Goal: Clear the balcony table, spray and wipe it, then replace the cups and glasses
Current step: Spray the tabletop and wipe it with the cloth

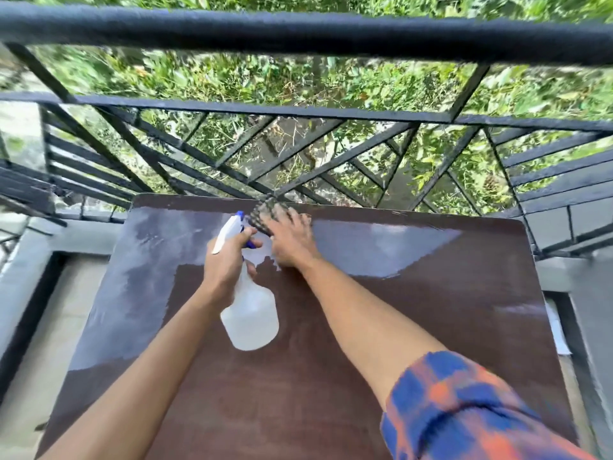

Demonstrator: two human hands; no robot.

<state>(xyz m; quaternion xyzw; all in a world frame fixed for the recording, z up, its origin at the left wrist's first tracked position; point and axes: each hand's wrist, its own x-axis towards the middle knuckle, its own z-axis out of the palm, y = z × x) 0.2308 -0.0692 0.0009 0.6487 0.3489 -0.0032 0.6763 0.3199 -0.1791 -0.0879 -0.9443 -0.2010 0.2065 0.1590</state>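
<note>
The dark brown balcony table (398,327) fills the lower view, its top shining with reflections and bare of cups or glasses. My left hand (225,263) grips the neck of a translucent white spray bottle (250,313) with a white and blue nozzle, held above the table's middle. My right hand (292,240) lies flat with spread fingers on a dark checked cloth (265,214), pressing it to the tabletop near the far edge. The cloth is blurred.
A black metal railing (298,38) with diagonal bars runs just behind the table's far edge, with green plants beyond. Grey ledges and floor (36,313) flank the table left and right. A white sheet (559,330) pokes out at the right edge.
</note>
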